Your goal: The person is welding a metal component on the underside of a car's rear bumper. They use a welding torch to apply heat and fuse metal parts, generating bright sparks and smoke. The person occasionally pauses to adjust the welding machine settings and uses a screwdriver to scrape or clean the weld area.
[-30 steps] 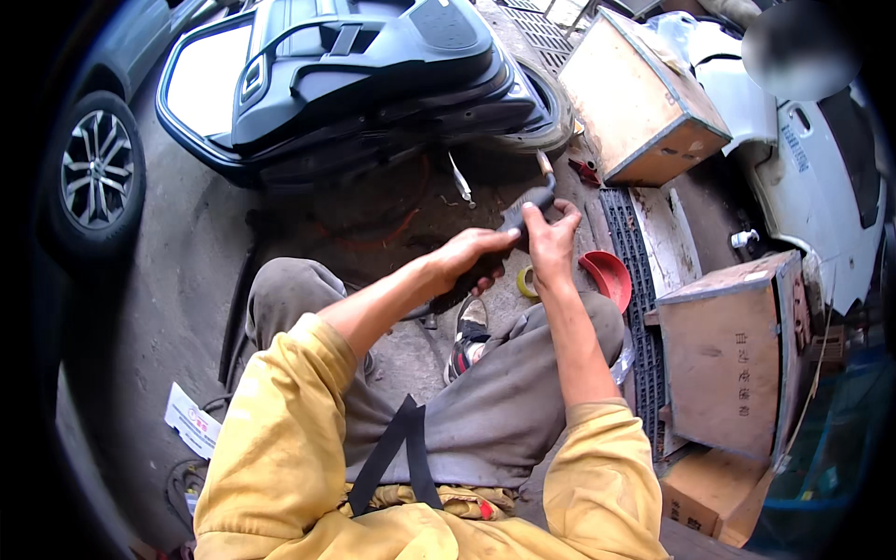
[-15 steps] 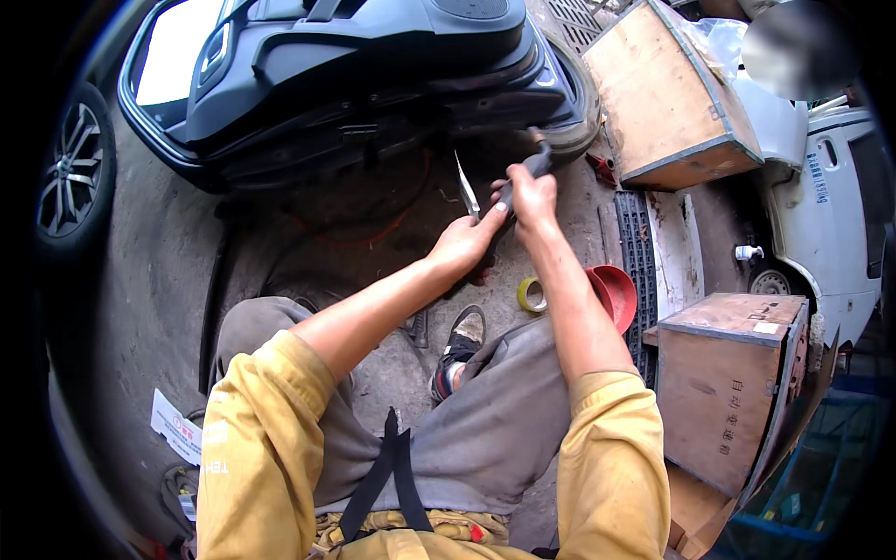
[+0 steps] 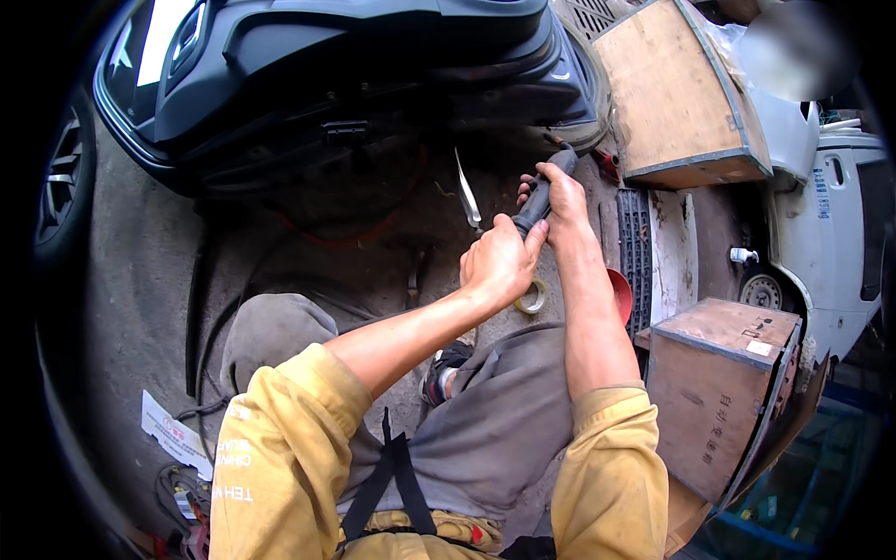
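Note:
My right hand (image 3: 566, 198) is wrapped round the black handle of a welding torch (image 3: 536, 207), its short curved neck and copper-coloured tip pointing away from me. Just below it, my left hand (image 3: 499, 261) is closed round the handle's rear end, so that part is mostly hidden. The tip is close to the lower right corner of a dark car door panel (image 3: 308, 84) at the far side. Left of the torch, a narrow, pointed silver piece (image 3: 466, 194) lies by the floor, apart from both hands.
A yellowish tape roll (image 3: 533, 297) and a red bowl-like item (image 3: 620, 295) are near my right forearm. Wooden crates (image 3: 686, 93) stand on the right, with a black grille strip (image 3: 634, 252) between them. Cables (image 3: 245, 285) cross the floor; a wheel (image 3: 63, 182) stands far left.
Both hands and the torch have moved to the right. The left hand has turned, its back now showing more. The view has shifted, with the door panel farther left and up.

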Demonstrator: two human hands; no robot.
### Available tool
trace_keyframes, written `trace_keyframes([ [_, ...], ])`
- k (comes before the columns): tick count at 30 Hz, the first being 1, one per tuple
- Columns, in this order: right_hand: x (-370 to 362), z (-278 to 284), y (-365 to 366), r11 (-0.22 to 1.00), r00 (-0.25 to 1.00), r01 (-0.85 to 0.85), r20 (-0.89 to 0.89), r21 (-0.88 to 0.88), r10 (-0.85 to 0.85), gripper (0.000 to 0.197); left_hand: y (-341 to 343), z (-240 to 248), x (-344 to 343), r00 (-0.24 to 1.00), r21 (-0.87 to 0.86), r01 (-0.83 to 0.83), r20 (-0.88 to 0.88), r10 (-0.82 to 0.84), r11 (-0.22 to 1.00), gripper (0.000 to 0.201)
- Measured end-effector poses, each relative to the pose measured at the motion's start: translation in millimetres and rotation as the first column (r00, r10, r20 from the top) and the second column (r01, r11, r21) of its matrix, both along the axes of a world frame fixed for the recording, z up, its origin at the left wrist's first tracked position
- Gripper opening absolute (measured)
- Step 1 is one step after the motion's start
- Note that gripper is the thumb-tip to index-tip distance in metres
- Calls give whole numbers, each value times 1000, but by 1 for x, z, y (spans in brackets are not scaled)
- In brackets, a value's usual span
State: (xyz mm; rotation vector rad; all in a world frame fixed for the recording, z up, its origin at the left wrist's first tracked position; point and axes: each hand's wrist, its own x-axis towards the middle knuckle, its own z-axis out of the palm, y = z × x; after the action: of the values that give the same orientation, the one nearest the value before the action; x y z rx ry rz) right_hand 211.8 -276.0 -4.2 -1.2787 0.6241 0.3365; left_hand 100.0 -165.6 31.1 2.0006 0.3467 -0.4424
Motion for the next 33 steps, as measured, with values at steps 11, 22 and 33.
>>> trace_keyframes([
  [11,9,3,13,996,999,41,-1,-82,-41,23,8,3,3,1000,1,-3,29,3,1000,64],
  [22,11,-1,9,997,1000,5,24,-77,-3,23,9,2,2,999,-34,1,32,0,999,64],
  [33,12,4,23,984,996,49,83,-170,-35,15,14,4,7,999,-36,-14,-35,12,999,63],
])
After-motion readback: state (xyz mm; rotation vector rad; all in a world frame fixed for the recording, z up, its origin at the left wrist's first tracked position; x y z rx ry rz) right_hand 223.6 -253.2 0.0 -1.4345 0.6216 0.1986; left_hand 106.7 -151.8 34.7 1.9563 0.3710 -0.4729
